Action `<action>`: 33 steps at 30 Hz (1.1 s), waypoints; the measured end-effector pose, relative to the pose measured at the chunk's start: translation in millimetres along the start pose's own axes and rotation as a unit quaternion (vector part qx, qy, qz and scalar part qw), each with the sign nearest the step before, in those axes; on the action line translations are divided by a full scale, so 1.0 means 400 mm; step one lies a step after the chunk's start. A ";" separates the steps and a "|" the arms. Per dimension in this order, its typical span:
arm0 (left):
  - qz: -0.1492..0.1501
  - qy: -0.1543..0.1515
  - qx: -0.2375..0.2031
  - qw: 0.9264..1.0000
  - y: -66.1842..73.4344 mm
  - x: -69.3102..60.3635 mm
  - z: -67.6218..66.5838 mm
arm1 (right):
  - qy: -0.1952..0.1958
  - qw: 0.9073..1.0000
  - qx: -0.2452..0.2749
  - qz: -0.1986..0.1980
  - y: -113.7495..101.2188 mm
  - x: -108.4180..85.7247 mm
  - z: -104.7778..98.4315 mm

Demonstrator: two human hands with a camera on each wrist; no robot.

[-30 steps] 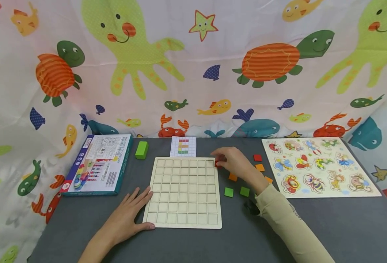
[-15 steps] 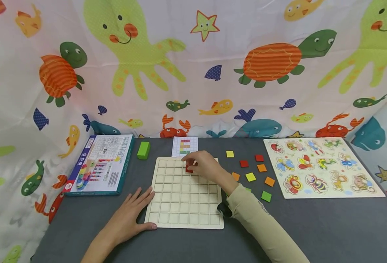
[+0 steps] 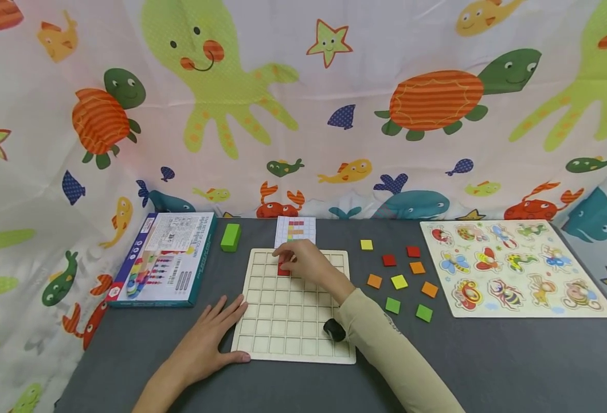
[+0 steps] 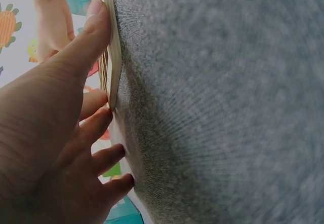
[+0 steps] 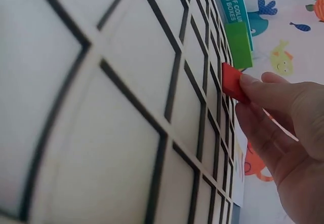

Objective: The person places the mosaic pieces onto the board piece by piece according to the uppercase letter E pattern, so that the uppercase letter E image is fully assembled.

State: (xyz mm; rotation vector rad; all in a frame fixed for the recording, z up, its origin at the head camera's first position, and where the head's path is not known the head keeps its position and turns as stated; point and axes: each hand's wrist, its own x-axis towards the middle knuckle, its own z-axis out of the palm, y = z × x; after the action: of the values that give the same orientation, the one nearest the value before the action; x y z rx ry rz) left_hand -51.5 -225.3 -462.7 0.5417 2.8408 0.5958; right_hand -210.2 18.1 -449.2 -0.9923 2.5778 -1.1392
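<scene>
A pale wooden grid board (image 3: 293,330) lies on the grey table. Over its upper rows, my right hand (image 3: 308,265) pinches a red square tile (image 3: 284,272) between thumb and fingers; the right wrist view shows the tile (image 5: 233,82) tilted against the grid, with my right hand (image 5: 288,127) behind it. My left hand (image 3: 200,344) rests with spread fingers at the board's lower left edge. In the left wrist view, the thumb of my left hand (image 4: 55,112) touches the board's edge (image 4: 115,67).
Right of the board lie loose tiles: red (image 3: 413,252), orange (image 3: 429,289), yellow (image 3: 367,245) and green (image 3: 424,313). Farther right is a picture board (image 3: 515,269). Behind the grid lies a pattern card (image 3: 308,229); at left are a green block (image 3: 230,237) and a box (image 3: 164,258).
My right hand, with the red tile, has moved left from the board's upper right corner over its upper rows. My left hand keeps its place at the board's edge.
</scene>
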 end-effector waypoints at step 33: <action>-0.008 0.000 -0.024 1.000 0.002 -0.002 0.007 | 0.082 0.990 -0.058 0.097 0.151 -0.245 -0.310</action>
State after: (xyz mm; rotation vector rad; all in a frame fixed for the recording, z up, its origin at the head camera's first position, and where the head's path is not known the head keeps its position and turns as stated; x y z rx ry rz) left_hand -49.7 -224.0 -464.8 0.5091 2.8201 0.6596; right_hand -213.4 184.0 -416.9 -0.6750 2.8251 -1.0727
